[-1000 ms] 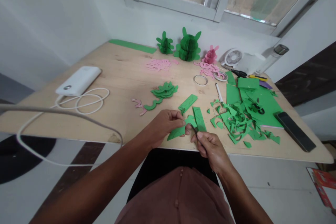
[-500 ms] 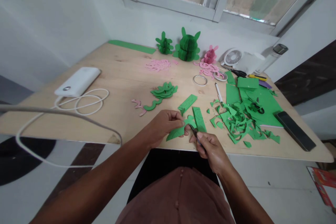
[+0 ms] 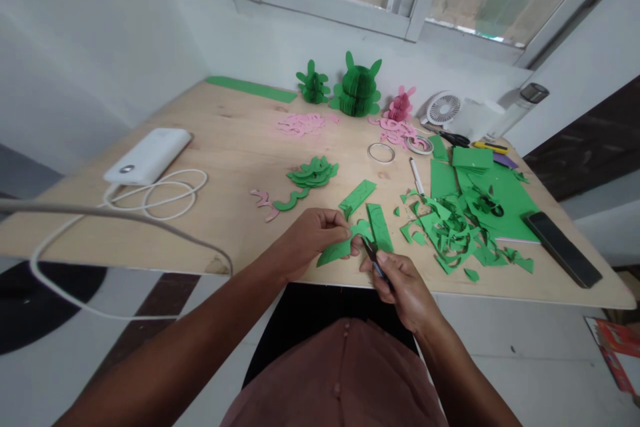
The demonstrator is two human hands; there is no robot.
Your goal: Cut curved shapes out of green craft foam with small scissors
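Near the table's front edge my left hand (image 3: 320,240) pinches a piece of green paper (image 3: 336,252), partly cut into a curved outline. My right hand (image 3: 397,277) is closed round a pair of dark scissors (image 3: 375,260), whose blades point up and left at the paper's right side. Two green paper strips with drawn lines lie just beyond the hands, one tilted strip (image 3: 358,195) and one nearer strip (image 3: 380,227). Left of them is a pile of cut green shapes (image 3: 314,172), beside a green wavy piece (image 3: 291,200) and a pink one (image 3: 264,203).
Green scraps (image 3: 450,230) and a black phone (image 3: 563,248) lie to the right. A white power bank (image 3: 149,155) with a looped cable is at the left. Paper figures (image 3: 357,90), pink cutouts (image 3: 301,124), a tape roll (image 3: 381,153) and a small fan (image 3: 443,108) stand or lie farther back.
The scissors in my right hand have shifted slightly, and their blades look a little more apart. My left hand and the green paper have hardly moved.
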